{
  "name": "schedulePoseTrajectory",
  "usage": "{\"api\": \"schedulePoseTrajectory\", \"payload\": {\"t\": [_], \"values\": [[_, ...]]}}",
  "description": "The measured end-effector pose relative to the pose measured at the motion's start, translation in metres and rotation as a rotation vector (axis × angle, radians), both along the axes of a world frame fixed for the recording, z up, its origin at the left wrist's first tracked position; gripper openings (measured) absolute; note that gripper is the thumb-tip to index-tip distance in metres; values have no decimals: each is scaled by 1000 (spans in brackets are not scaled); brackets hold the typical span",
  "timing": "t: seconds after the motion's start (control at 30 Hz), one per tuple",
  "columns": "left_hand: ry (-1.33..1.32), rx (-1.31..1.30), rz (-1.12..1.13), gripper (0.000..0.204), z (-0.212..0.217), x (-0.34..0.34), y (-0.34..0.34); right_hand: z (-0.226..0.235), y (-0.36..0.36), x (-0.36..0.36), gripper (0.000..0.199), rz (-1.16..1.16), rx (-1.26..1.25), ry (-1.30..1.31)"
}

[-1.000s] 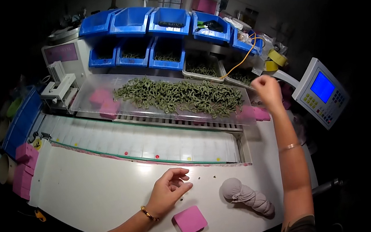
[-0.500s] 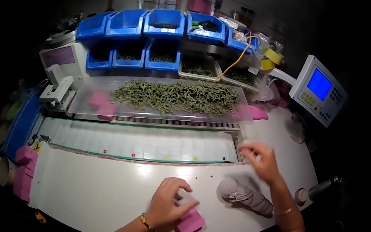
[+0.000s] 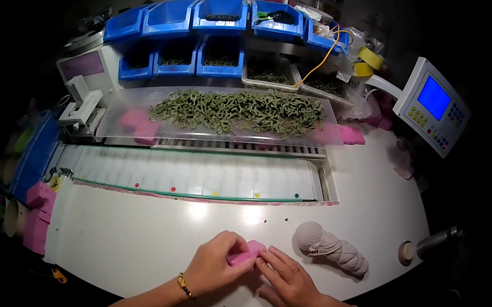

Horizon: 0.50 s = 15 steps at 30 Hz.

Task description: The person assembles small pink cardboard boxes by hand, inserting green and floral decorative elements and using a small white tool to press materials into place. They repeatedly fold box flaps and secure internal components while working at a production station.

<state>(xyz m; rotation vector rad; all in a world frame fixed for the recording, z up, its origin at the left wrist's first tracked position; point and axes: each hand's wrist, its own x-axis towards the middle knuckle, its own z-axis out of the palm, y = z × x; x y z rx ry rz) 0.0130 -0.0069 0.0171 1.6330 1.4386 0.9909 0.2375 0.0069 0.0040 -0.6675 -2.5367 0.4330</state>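
Note:
A small pink box (image 3: 247,254) is between my hands near the table's front edge. My left hand (image 3: 219,260) curls over its left side, thumb along the near side. My right hand (image 3: 289,278) presses its fingertips to the box's right end, its fingers close together. The hands partly hide the box. To the right of my right hand lies a grey cloth bundle (image 3: 335,252), rounded at one end and twisted along its length. Two dark crumbs lie on the table beyond the hands.
Behind the hands runs a long glass-covered channel (image 3: 199,174) with coloured dots. Beyond it, a clear tray (image 3: 123,101) bears curled dry green leaves (image 3: 240,110). Blue bins (image 3: 168,17) stand at the back. A control panel (image 3: 434,107) stands right; pink boxes (image 3: 37,227) sit far left.
My right hand has come down and left, from beyond the cloth bundle to the pink box. My left hand, earlier open over the box, now grips it. The whole view has shifted slightly.

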Motion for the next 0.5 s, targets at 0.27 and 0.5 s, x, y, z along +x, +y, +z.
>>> {"api": "schedulePoseTrajectory", "payload": {"t": [0.27, 0.5], "values": [[105, 164, 158, 20, -11, -22, 38, -1, 12, -9, 26, 43, 42, 134], [338, 435, 26, 14, -49, -34, 43, 2, 13, -10, 16, 78, 2, 75]]}}
